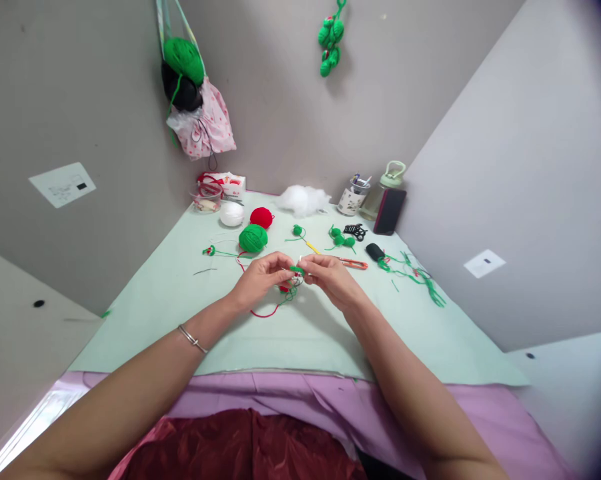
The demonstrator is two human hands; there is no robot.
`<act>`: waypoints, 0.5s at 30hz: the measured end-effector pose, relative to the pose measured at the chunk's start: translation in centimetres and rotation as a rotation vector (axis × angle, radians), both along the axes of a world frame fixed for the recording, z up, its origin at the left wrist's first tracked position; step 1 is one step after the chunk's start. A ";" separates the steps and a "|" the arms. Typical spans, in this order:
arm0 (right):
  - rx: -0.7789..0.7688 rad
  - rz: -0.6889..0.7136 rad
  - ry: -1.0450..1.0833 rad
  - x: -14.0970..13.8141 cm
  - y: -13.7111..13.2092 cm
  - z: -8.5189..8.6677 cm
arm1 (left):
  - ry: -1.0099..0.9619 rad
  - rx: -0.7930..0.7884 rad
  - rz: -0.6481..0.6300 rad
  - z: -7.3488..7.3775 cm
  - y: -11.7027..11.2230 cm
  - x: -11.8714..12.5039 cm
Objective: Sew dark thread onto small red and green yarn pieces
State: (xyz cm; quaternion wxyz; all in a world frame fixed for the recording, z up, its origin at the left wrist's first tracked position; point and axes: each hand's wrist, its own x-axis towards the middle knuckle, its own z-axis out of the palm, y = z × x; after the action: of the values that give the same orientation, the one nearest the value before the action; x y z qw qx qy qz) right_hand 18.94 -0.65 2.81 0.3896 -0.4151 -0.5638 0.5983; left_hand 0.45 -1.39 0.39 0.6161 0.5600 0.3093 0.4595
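Observation:
Both hands meet over the middle of the table, fingertips nearly touching. My left hand [263, 277] pinches a small green crochet piece [297, 270] between thumb and fingers. From the other side my right hand [330, 279] is closed at the same piece, with a short whitish bit showing by its fingertips; I cannot make out what that is. Green and red strands hang in a tangle below the fingers. A red yarn strand [265, 315] loops across the tabletop under my left hand. Just beyond the hands lies a yellow-handled tool [312, 247], partly hidden.
Behind my left hand sit green [253, 238], red [261, 217] and white yarn balls [231, 214]. White stuffing [304, 200] lies at the back. To the right are an orange cutter [354, 264], small green balls [342, 238], yarn scraps [430, 287], a phone [390, 211] and a bottle [377, 197].

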 end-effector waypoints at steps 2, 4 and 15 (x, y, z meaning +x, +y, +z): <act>-0.076 -0.004 0.127 0.0 0.4 -0.1 | -0.009 -0.021 -0.054 0.2 -0.1 0.0; -0.076 -0.097 0.232 0.9 1.3 0.0 | -0.030 -0.050 -0.097 0.4 -0.3 -0.1; 0.470 -0.441 0.034 18.6 6.4 0.6 | -0.169 -0.164 -0.158 1.5 -0.2 -1.0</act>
State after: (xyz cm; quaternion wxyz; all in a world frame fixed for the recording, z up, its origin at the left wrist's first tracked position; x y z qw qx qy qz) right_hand 37.57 5.78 3.38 0.6045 -0.4160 -0.5763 0.3598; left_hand -0.55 -1.62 1.90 0.7178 0.4897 0.2477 0.4285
